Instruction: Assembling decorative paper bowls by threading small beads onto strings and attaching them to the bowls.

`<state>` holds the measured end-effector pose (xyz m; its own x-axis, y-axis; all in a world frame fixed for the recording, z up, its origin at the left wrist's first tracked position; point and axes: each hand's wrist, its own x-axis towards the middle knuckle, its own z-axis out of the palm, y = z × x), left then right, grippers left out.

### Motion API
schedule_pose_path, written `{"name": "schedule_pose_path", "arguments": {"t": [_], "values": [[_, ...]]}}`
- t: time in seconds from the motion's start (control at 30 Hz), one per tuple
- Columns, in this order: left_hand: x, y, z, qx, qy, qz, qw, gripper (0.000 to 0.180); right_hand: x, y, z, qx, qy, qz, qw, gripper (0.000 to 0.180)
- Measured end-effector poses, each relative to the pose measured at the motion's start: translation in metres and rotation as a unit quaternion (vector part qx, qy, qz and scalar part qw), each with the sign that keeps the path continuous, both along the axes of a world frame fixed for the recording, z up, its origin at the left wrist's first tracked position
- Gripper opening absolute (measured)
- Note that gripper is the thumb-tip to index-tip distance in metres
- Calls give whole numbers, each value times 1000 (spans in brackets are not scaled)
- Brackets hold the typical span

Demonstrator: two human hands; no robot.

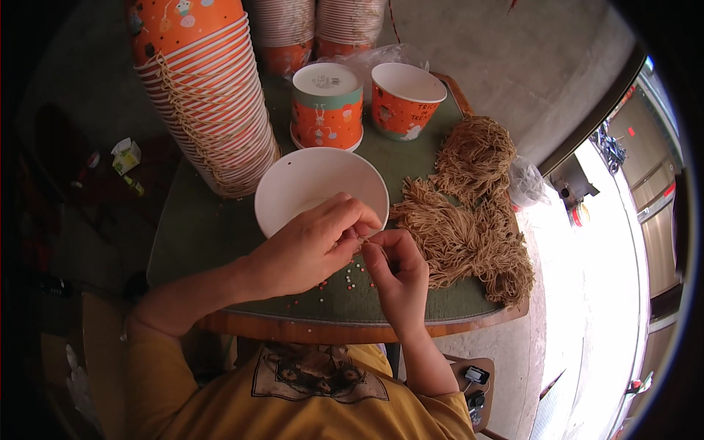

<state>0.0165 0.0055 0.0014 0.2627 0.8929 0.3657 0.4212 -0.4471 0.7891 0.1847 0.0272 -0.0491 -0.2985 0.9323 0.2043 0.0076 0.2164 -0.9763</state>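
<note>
A paper bucket (282, 194), white inside, stands on the table in front of me with a small hole near its far rim. At its near right rim my left hand (308, 246) and my right hand (400, 279) meet, fingertips closed in a pinch. Between them shows a short bit of tan cord (364, 241); most of it is hidden by the fingers. Loose bundles of tan cord (458, 231) lie to the right of my right hand. Small white and orange dots (350, 279) are scattered on the tabletop beneath my hands.
A tall leaning stack of orange buckets (213, 110) with cord loops rises at left. Behind the bucket stand an upside-down bucket (327, 121) and an upright one (400, 110). Plastic-wrapped bucket stacks (282, 33) are farther back. The green tabletop (194, 235) has a wooden edge.
</note>
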Motion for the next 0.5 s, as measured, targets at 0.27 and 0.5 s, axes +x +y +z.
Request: {"name": "schedule_pose_path", "arguments": {"t": [0.27, 0.5], "values": [[0, -6, 5, 40, 125, 29, 991, 23, 0, -3, 0, -51, 38, 43, 997, 7], [0, -2, -2, 116, 161, 36, 979, 22, -5, -8, 6, 50, -47, -20, 997, 10]]}}
